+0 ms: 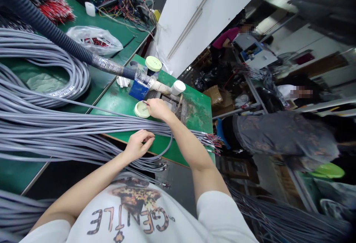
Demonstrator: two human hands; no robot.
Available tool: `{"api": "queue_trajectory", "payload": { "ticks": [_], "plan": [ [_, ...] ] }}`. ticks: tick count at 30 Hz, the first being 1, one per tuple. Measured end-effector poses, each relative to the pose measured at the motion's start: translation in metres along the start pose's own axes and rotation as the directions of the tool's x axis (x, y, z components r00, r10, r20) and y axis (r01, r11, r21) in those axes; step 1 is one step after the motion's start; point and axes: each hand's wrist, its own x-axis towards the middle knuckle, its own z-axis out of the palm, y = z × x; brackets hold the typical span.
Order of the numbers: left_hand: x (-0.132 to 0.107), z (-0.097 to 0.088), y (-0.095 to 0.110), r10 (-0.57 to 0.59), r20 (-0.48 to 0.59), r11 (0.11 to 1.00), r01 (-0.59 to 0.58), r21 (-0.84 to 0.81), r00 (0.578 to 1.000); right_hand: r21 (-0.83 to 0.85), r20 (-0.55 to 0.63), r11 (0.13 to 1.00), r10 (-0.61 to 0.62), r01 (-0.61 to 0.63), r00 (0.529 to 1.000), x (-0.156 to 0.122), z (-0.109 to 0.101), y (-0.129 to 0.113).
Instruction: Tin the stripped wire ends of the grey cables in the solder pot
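My right hand (158,109) is closed around the end of a grey cable, with thin dark wire tips over a shallow pale-yellow tub (142,110). That cable (169,145) seems to loop back beneath my right forearm. On the near side of a bundle of grey cables (122,122), my left hand (139,144) has its fingers curled in. Whether it holds anything is hidden. The bundle crosses the green bench (108,106) and ends at the right in stripped red and dark wires (214,141).
A ribbed hose (83,54) reaches to a blue box (139,89). Beyond stand a white tub (178,87) and a yellow-lidded jar (153,63). Coiled cable (75,76) and a plastic bag (94,39) lie left. Other people stand off to the right.
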Motion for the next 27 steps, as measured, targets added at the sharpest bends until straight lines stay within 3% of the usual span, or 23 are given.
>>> {"api": "queue_trajectory", "payload": {
  "ticks": [7,13,19,27],
  "plan": [
    [0.001,-0.002,0.0,-0.018,0.005,1.0,0.018,-0.015,1.0,-0.01,0.014,1.0,0.03,-0.03,0.999,-0.003,-0.009,0.001],
    [0.001,-0.003,0.001,-0.036,0.018,0.998,0.036,-0.042,0.999,-0.037,-0.058,0.989,0.139,-0.142,0.989,-0.021,-0.021,0.049],
    [0.002,-0.003,0.001,-0.046,0.036,0.998,0.047,-0.04,0.998,-0.06,0.002,0.938,0.342,-0.341,0.94,-0.026,-0.003,0.091],
    [0.002,-0.002,-0.001,-0.054,0.049,0.998,0.056,-0.037,0.997,-0.075,0.036,0.914,0.403,-0.399,0.915,-0.016,0.019,0.1]
  ]
}}
